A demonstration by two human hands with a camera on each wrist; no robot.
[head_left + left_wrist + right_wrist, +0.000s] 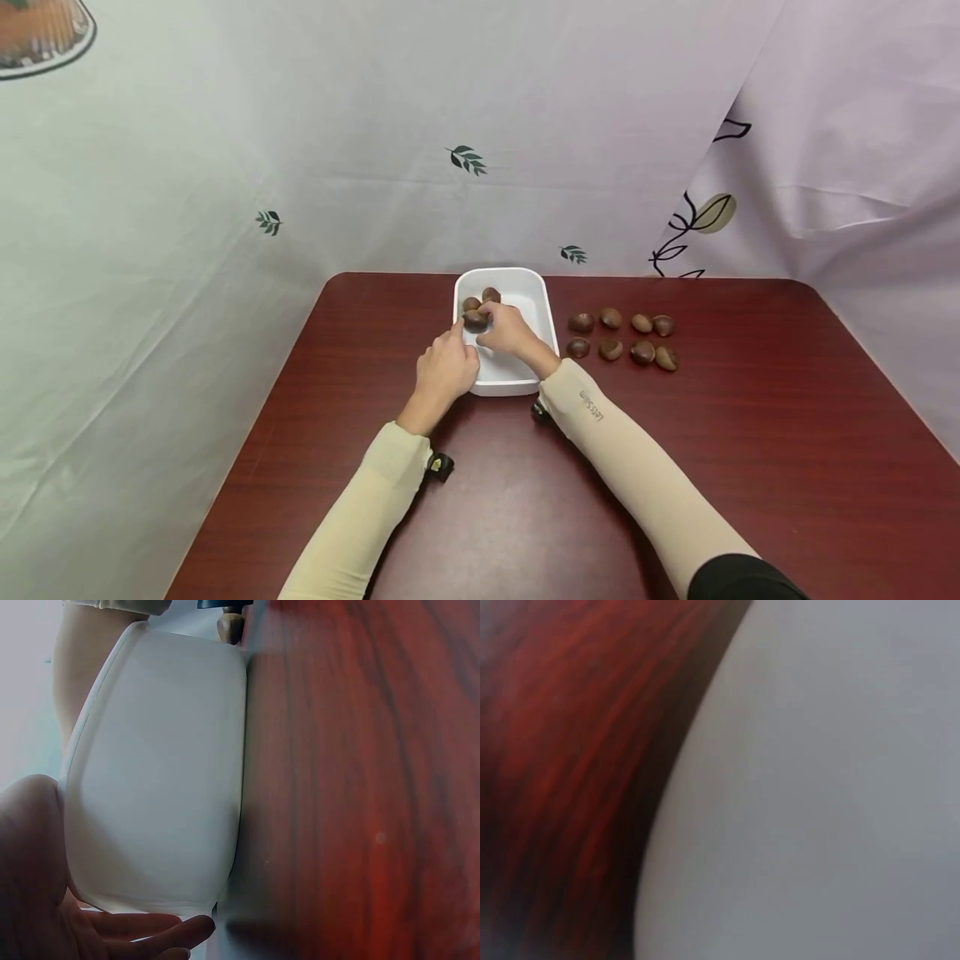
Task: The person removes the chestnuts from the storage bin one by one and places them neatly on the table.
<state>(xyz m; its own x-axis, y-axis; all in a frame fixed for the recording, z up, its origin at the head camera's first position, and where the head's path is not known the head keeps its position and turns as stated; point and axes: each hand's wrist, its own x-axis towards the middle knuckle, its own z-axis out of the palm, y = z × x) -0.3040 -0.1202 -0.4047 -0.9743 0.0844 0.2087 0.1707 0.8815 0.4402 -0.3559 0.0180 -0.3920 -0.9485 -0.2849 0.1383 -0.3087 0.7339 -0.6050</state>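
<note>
A reddish-brown worktop (315, 383), its grain streaked and its far corners rounded, fills the lower part of the scene and carries a soft sheen near its middle. Behind it hangs pale fabric (360, 125) printed with small green leaf sprigs; at right, a second printed sheet (847, 192) bears a black-outlined vine with an olive leaf, and part of a food print (45, 33) shows in the upper left corner. At the worktop's far edge, a white tray (532, 312) sits beneath a person's two hands. The left hand (444, 365) grips the tray's near left side, while the right hand (512, 330) reaches inside, its fingers curled around a dark chestnut (475, 322) beside others in the tray. To the right, eight loose chestnuts (611, 349) lie in two rows on the worktop. Pale sleeves (630, 458) cover both forearms, the right one lettered. The right wrist view is blurred.
</note>
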